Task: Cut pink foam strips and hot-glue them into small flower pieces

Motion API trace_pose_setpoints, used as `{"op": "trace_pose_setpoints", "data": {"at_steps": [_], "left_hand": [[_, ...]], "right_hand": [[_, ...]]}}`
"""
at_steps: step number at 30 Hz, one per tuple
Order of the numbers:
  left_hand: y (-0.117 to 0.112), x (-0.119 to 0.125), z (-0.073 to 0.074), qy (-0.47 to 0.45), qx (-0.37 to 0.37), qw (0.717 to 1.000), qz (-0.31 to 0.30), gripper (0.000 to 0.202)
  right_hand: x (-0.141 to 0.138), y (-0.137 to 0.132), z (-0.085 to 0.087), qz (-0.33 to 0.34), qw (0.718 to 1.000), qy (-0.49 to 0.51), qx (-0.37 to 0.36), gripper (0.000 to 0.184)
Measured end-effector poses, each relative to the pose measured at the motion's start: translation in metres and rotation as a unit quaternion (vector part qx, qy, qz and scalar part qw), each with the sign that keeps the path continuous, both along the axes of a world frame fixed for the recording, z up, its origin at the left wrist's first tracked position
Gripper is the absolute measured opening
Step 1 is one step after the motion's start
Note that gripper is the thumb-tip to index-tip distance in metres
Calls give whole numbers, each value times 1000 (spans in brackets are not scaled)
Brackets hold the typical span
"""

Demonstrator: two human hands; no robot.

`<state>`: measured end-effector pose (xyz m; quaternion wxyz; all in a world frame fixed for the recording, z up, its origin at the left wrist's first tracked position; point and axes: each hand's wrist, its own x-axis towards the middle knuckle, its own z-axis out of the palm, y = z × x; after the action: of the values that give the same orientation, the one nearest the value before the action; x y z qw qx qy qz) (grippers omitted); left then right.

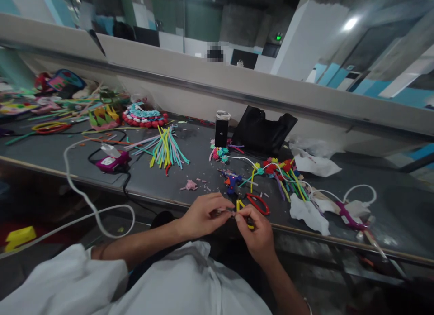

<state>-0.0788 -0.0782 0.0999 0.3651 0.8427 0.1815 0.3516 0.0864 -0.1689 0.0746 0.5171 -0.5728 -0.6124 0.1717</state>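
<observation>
Over the table's front edge, my left hand (206, 216) pinches a short pale pink piece of pipe cleaner (224, 210) between thumb and fingers. My right hand (257, 233) closes its thumb and forefinger at the piece's other end, the two hands nearly touching. Just beyond them lies a blue hot glue gun (232, 182). Red-handled pliers (258, 203) rest by my right fingers, and a yellow handle (240, 205) shows partly hidden behind them. To the left is a small fuzzy pink shape (190, 185) with pink cut bits beside it.
A bundle of yellow, teal and lilac pipe cleaners (168, 150) lies left of centre. A phone (221, 133) stands upright before a black bag (262, 130). Purple power strips (113, 161) and white cables (96, 211) cross the left and right. Crumpled paper (310, 215) lies right.
</observation>
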Motion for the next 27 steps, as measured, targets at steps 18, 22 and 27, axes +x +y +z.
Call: {"op": "trace_pose_setpoints", "data": {"at_steps": [18, 22, 27], "left_hand": [[9, -4, 9, 111, 386, 910, -101, 18], [9, -3, 15, 109, 242, 952, -150, 10], [13, 0, 21, 91, 48, 970, -220, 4]], "right_hand": [[2, -8, 5, 45, 996, 41, -67, 17], [0, -11, 7, 51, 998, -33, 4, 14], [1, -13, 7, 68, 986, -124, 84, 14]]}}
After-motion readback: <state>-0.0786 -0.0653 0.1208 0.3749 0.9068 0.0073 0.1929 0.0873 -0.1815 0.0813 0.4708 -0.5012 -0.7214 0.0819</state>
